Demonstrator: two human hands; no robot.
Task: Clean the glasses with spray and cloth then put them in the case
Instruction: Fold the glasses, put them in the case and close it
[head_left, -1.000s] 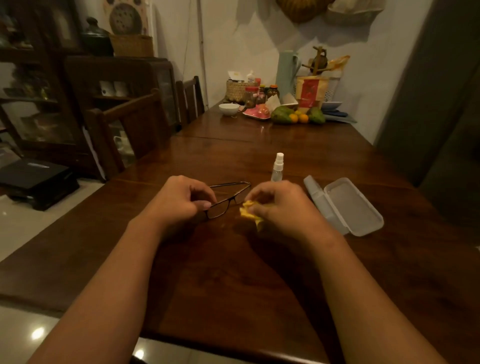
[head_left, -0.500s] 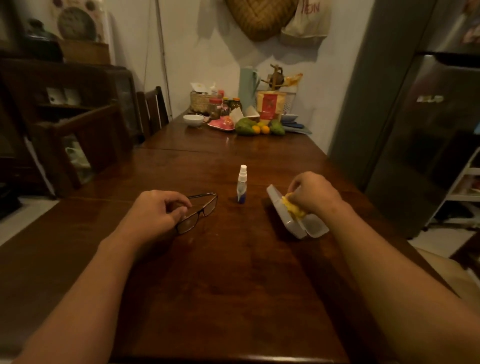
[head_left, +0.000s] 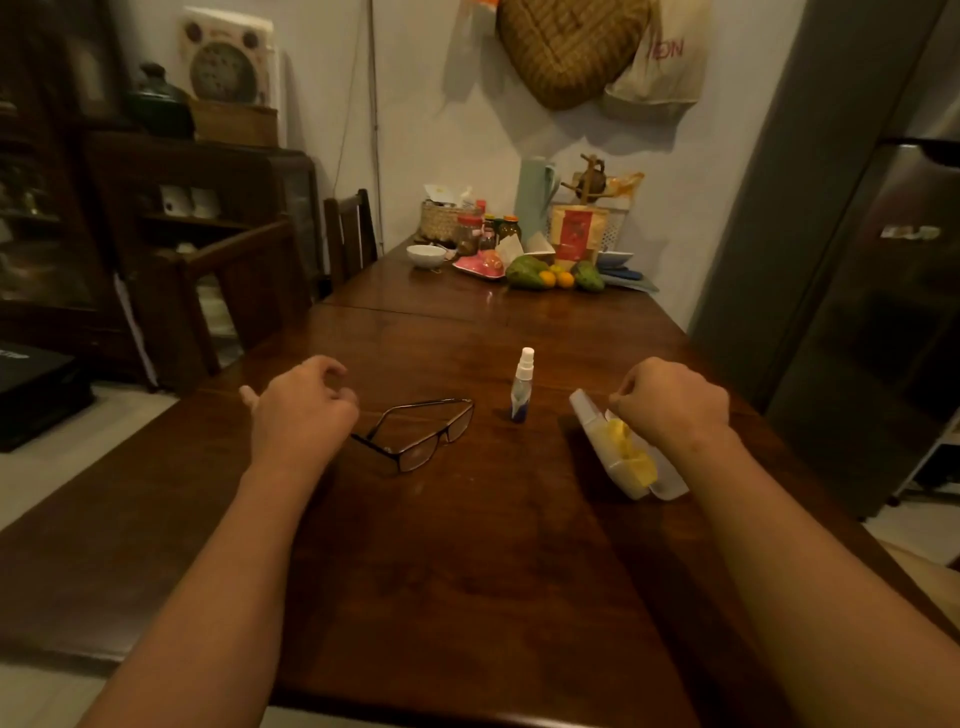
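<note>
The dark-framed glasses (head_left: 415, 439) lie on the wooden table (head_left: 467, 571) with their temples unfolded. My left hand (head_left: 301, 410) hovers just left of them, fingers loosely curled, holding nothing. A small spray bottle (head_left: 522, 384) stands upright to the right of the glasses. Further right sits the open white case (head_left: 670, 491), and the yellow cloth (head_left: 631, 452) lies crumpled inside it. My right hand (head_left: 675, 405) hangs over the far end of the case, fingers loosely curled and off the cloth.
At the table's far end stand a white bowl (head_left: 426, 255), jars, a basket, a green flask (head_left: 532, 200) and fruit (head_left: 556, 278). Two wooden chairs (head_left: 234, 296) stand along the left side. A dark fridge (head_left: 883, 312) rises at the right.
My right hand carried the yellow cloth from the glasses to the case and let go of it there. My left hand released the glasses and lifted away to the left.
</note>
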